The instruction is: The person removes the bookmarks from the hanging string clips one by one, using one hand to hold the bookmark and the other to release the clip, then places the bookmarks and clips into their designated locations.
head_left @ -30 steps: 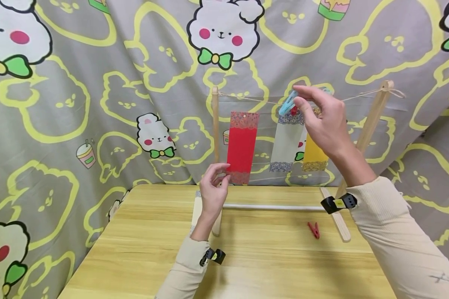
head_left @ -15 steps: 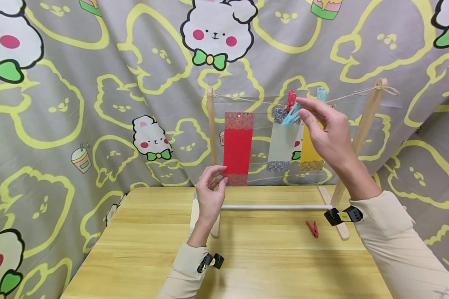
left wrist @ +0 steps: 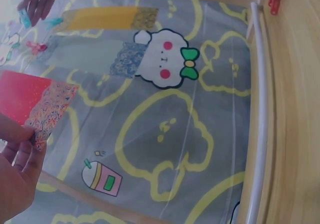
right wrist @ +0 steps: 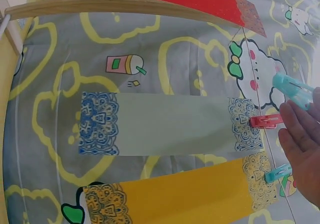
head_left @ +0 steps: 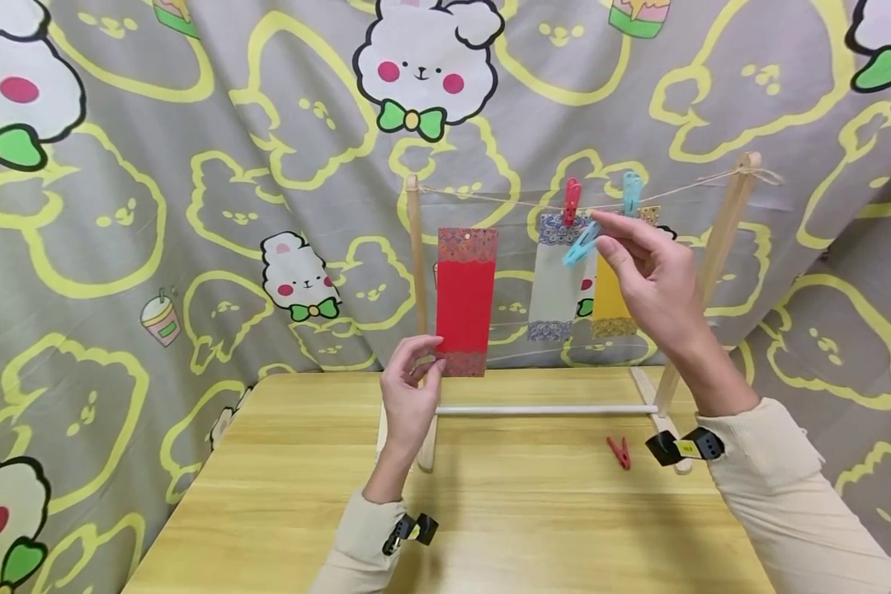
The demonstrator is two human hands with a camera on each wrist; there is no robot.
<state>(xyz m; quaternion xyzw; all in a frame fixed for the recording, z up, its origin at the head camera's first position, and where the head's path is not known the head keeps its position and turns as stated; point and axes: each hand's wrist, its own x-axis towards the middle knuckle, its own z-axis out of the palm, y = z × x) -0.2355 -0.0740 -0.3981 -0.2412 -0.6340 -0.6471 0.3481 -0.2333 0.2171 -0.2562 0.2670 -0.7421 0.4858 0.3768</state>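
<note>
A red paper bookmark [head_left: 466, 305] with patterned ends stands upright in my left hand [head_left: 410, 388], pinched near its lower left corner between thumb and fingers. It is in front of the string's left part. My right hand [head_left: 657, 280] pinches a light blue clothespin [head_left: 582, 243] by its handle end, nose pointing down left, in front of the hanging bookmarks. A pale grey-green bookmark [right wrist: 172, 124] hangs from the string under a red clothespin [head_left: 572, 200]. To its right a yellow bookmark [right wrist: 185, 196] hangs from another blue clothespin [head_left: 632, 191], partly behind my right hand in the head view.
A string [head_left: 490, 198] runs between two wooden posts [head_left: 726, 227], with a white rod [head_left: 549, 409] joining their feet. A red clothespin [head_left: 619, 453] lies on the wooden table [head_left: 535, 511]. Behind the frame hangs a patterned grey curtain [head_left: 141, 272].
My right hand has lowered the blue clothespin from string height to below the red clothespin's handles, uncovering that clothespin. My left hand with the red bookmark has shifted slightly left and down in view.
</note>
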